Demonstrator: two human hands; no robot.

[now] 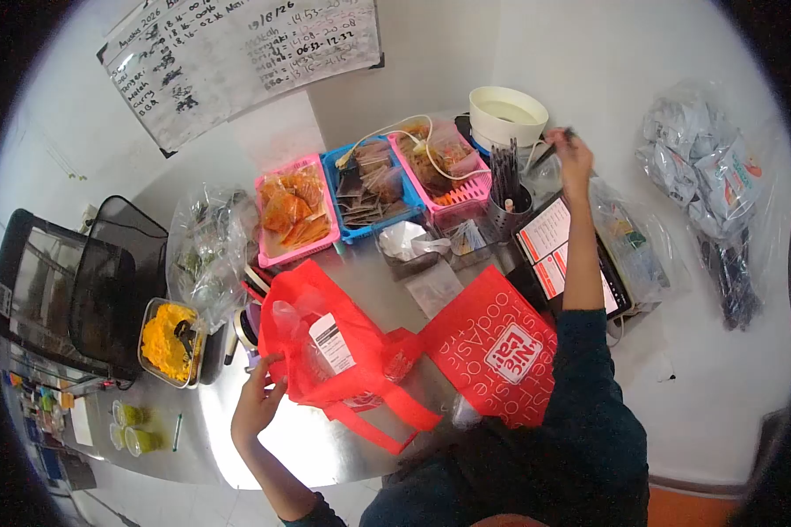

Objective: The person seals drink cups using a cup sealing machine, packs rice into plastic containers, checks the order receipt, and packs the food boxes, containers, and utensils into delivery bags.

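My left hand (259, 395) is at the left edge of a red tote bag (373, 395), its fingers closed on the rim. Inside the bag's mouth lie clear plastic and a white printed label (332, 342). My right hand (573, 162) is stretched out to the back right, closed on a dark slender thing (545, 158) whose kind I cannot make out. It is above the tablet (558, 241) and beside a dark holder (508, 215) of thin black sticks. A second red bag (492, 347) with white print lies flat to the right.
Pink (299, 250) and blue (378, 230) baskets with packets stand along the back, near a cream bowl (507, 119). At left are a tub of orange-yellow food (169, 344), several small green cups (130, 428) and a black mesh rack (119, 255). Stuffed plastic bags (707, 167) hang at right.
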